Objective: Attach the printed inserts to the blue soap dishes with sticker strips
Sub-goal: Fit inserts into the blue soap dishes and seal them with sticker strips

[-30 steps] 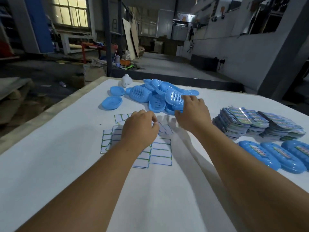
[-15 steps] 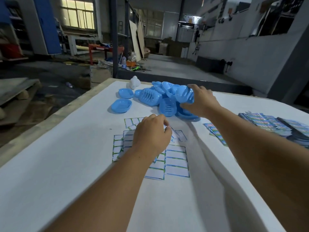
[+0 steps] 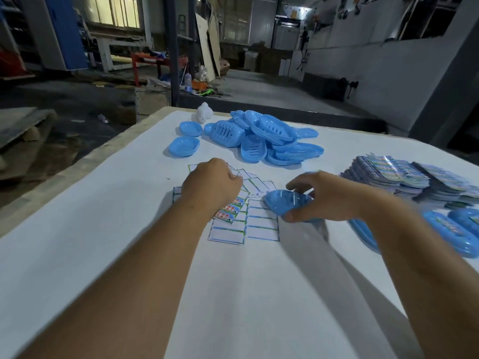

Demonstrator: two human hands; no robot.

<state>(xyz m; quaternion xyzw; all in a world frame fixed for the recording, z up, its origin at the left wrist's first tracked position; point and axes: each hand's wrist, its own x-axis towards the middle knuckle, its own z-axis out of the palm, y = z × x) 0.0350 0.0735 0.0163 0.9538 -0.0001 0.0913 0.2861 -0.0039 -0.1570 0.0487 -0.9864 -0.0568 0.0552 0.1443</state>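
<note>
Right hand [image 3: 328, 199] grips 1 blue soap dish [image 3: 287, 201]; left hand [image 3: 211, 186] pinches a printed insert [image 3: 229, 211], best centred over the dish before sticking.

A small white plastic object [image 3: 204, 113] stands near the far edge of the white-covered bench [image 3: 77, 255]. Beyond it, a red metal frame [image 3: 155, 60] stands on the grey concrete floor [image 3: 259, 89].
</note>
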